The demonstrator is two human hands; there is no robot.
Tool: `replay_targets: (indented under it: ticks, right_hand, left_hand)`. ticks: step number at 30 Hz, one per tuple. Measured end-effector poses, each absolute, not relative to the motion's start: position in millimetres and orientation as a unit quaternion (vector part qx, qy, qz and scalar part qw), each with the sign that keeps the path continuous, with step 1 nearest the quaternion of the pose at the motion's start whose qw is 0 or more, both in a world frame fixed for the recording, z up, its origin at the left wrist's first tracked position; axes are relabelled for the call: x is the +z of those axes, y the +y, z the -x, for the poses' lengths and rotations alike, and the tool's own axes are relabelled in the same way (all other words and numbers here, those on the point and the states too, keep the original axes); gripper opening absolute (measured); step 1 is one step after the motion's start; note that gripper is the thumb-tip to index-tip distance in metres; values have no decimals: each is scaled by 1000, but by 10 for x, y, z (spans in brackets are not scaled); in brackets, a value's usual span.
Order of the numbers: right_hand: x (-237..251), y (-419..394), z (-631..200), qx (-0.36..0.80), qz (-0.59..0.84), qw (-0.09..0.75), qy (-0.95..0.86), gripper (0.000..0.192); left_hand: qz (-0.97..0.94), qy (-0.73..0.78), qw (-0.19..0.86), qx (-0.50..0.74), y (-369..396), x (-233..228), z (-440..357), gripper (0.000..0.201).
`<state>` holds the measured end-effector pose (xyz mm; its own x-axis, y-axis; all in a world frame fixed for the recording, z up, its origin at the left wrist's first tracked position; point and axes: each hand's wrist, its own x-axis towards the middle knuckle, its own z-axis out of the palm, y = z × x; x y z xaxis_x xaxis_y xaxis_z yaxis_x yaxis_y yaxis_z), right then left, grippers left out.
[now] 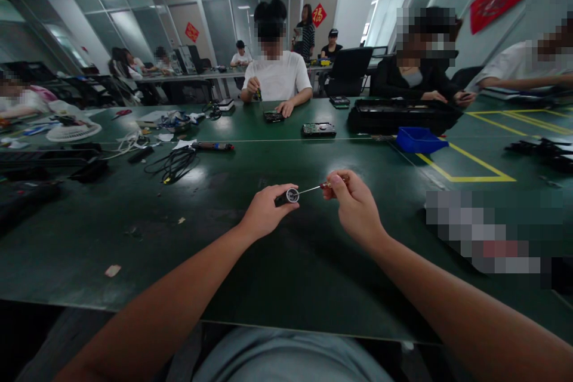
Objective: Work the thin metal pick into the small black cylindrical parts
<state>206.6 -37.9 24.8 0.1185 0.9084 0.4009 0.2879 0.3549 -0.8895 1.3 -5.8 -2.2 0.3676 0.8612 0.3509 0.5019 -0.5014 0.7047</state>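
Between the fingers and thumb of my left hand (pixel 265 212) is a small black cylindrical part (pixel 292 195) with a pale ring round its end, and that end faces right. My right hand (pixel 353 203) is closed on the handle of a screwdriver (pixel 310 190). The thin metal shaft points left, and its tip meets the ringed end of the cylinder. What lies inside the ring is too small to make out. Both hands are held above the green table (pixel 286 268).
Across the table a person in a white shirt works on a black device (pixel 273 116). A circuit-board device (pixel 319 129), a blue tray (pixel 421 140) and a long black housing (pixel 403 114) stand beyond my hands. Coiled black cable (pixel 175 164) and a pen-like tool (pixel 213 146) lie to the left.
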Motion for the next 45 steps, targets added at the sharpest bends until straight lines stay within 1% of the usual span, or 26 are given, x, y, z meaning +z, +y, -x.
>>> replay_targets:
  ticks: [4, 8, 9, 11, 15, 19, 22, 26, 37, 41, 45]
  right_hand:
    - [289, -409, -2086, 229, 519, 522, -637, 25]
    - [306, -436, -2105, 153, 542, 486, -668, 35]
    - [309, -444, -2105, 137, 537, 486, -676, 35]
    - [314, -461, -2098, 123, 518, 482, -695, 29]
    - [330, -489, -2087, 113, 476, 464, -739, 13]
    - [358, -494, -2097, 110, 458, 427, -772, 10]
    - [374, -490, -2100, 117, 480, 412, -765, 14]
    - [384, -479, -2087, 127, 515, 400, -747, 30]
    - [377, -475, -2105, 136, 512, 398, -750, 23]
    - [374, -458, -2100, 134, 525, 392, -744, 32]
    - [361, -461, -2084, 146, 526, 396, -739, 30]
  left_hand:
    - [-795, 433, 237, 352, -55, -38, -5, 40]
    - [-800, 433, 226, 349, -44, -56, 1, 40]
    - [-801, 433, 224, 348, -40, -59, 3, 40]
    - [-802, 433, 222, 347, -33, -64, 7, 39]
    - [-801, 431, 228, 349, -20, -65, 15, 38]
    - [-796, 436, 229, 351, -16, -58, 17, 38]
    - [-797, 436, 229, 349, -17, -55, 17, 37]
    - [-799, 435, 229, 345, -16, -64, 18, 38]
    - [-806, 434, 219, 340, -21, -76, 6, 38]
    - [-805, 433, 218, 342, -24, -61, 4, 37]
    - [-806, 431, 221, 341, -22, -60, 3, 37]
